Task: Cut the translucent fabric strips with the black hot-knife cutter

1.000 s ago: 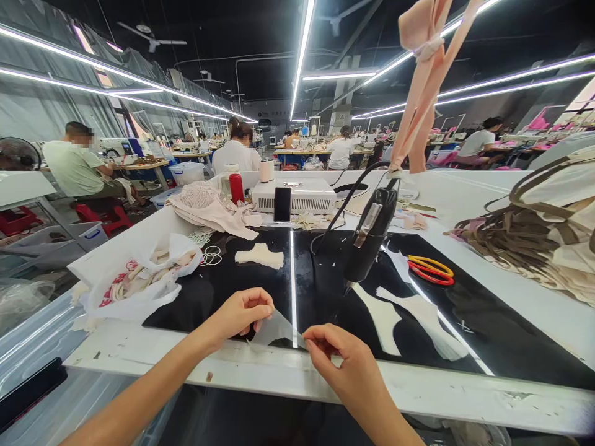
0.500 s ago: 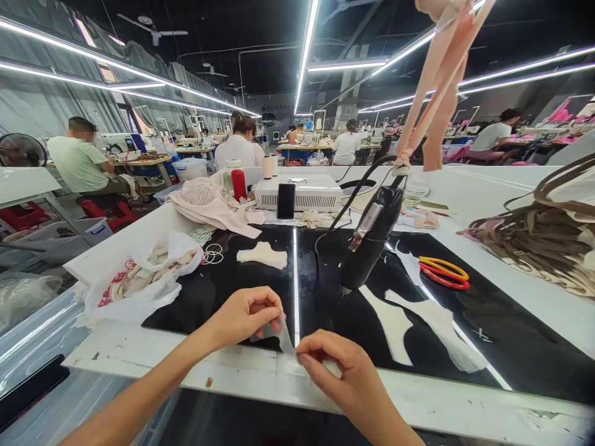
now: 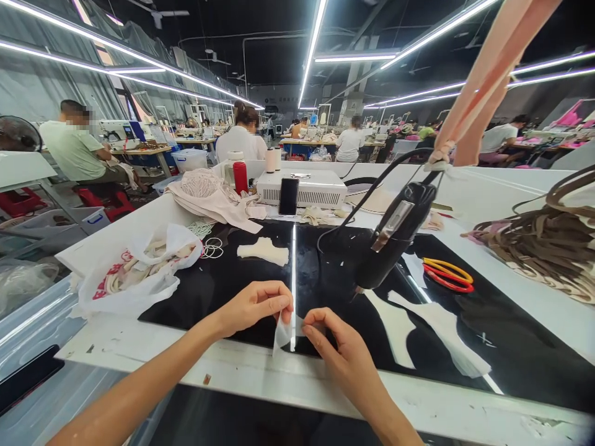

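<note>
My left hand pinches the upper edge of a thin, translucent white piece of sheet, which hangs limply between my hands above the front edge of a black mat. My right hand has thumb and forefinger closed on the piece's right side. Beyond my right hand, a black handheld tool with a small metal tip hangs tilted from pink fabric strips. Two cream cut fabric pieces lie to the right, and another cream piece lies farther back.
Red and yellow looped handles lie on the mat's right side. A white plastic bag of scraps stands left, near white rings. A phone leans on a white box. Brown straps pile up right. Several people sit beyond.
My right hand has risen a little, and the translucent piece now hangs lower from my fingers instead of stretching across. The view has shifted, and the hanging tool appears farther right and more tilted.
</note>
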Tool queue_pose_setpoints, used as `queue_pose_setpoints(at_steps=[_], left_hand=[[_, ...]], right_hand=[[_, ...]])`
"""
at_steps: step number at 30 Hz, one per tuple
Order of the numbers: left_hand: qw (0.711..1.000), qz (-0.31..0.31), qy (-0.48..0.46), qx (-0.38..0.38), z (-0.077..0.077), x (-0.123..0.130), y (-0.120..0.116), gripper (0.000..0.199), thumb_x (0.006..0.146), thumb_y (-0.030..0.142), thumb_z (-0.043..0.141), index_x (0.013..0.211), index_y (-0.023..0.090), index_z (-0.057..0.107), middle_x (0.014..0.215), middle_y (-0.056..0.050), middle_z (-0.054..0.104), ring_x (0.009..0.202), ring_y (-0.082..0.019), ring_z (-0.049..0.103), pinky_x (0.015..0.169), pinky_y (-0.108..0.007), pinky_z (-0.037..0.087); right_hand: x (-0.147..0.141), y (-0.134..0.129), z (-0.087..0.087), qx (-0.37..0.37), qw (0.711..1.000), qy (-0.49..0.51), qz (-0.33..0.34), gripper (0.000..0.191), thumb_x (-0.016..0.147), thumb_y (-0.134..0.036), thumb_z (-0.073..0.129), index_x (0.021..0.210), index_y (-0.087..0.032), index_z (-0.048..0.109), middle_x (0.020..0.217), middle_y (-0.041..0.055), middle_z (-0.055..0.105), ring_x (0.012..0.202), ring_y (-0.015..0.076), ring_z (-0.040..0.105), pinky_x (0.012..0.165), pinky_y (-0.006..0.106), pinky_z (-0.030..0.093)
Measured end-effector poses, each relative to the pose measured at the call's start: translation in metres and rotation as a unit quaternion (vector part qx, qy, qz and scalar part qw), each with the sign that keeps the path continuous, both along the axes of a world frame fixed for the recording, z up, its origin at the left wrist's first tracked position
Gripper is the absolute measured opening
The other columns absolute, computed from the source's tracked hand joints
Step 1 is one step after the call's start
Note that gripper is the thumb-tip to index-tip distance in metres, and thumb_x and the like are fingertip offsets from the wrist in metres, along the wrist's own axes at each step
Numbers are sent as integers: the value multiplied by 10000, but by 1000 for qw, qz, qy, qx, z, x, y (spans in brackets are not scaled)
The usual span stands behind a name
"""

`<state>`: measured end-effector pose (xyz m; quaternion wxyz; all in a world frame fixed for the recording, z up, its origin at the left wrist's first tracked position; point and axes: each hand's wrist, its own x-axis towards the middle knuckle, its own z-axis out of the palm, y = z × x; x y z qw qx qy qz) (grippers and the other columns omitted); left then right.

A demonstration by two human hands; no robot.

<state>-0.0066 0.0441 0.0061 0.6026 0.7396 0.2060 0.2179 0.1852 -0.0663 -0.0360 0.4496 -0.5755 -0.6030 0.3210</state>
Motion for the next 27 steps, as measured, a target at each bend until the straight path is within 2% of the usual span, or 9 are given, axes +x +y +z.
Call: queue_pose_setpoints(at_steps=[6,12,14,16,19,22,27], left_hand=[[990,44,68,112,-16,2,14,291,999,400,543,865,185,687,870,-30,684,836,-172,606,801,-271,458],[972,47,74,219,-25,0,17,223,967,332,597,844,209,737,975,-58,705,992,-221,598,964,-325,432],[952,53,96,286,-29,-2,19,255,1004,341,536,907,229,744,1029,-51,714,1024,-213,613,970,-313,454],[941,54,100,318,-34,-4,22,271,1014,361,521,931,240,748,1056,-42,716,1042,-211,621,969,-305,474],[936,54,89,335,-40,-5,25,271,1020,360,516,950,250,754,1073,-32,720,1053,-206,629,967,-293,486],[937,65,78,334,-41,-4,24,257,1011,334,526,946,259,763,1073,-19,729,1053,-204,633,964,-282,493],[939,68,84,326,-39,-3,23,268,1007,344,522,943,248,764,1075,-32,734,1029,-215,635,960,-292,506]], right_hand=[[11,7,-11,70,985,-150,-44,181,1018,-306,522,967,-260,690,903,12,723,840,201,652,759,309,491],[13,9,-13,86,962,-247,-74,193,1002,-196,522,945,-231,702,906,45,712,851,236,628,799,372,475],[16,5,-11,89,951,-283,-86,169,996,-195,544,986,-236,708,948,45,712,867,226,631,804,361,485],[24,-1,-9,94,939,-312,-107,156,1002,-218,554,1038,-245,704,985,41,717,891,212,644,816,341,499],[51,-16,-5,102,919,-342,-167,184,1027,-246,511,1040,-237,695,1004,46,729,935,201,659,848,327,508],[90,-29,-2,104,891,-370,-243,235,1045,-291,465,1039,-214,686,1025,75,733,984,227,647,883,367,494],[142,-28,-5,84,849,-426,-301,346,1050,-376,420,1051,-181,706,1030,122,739,933,273,617,871,427,457]])
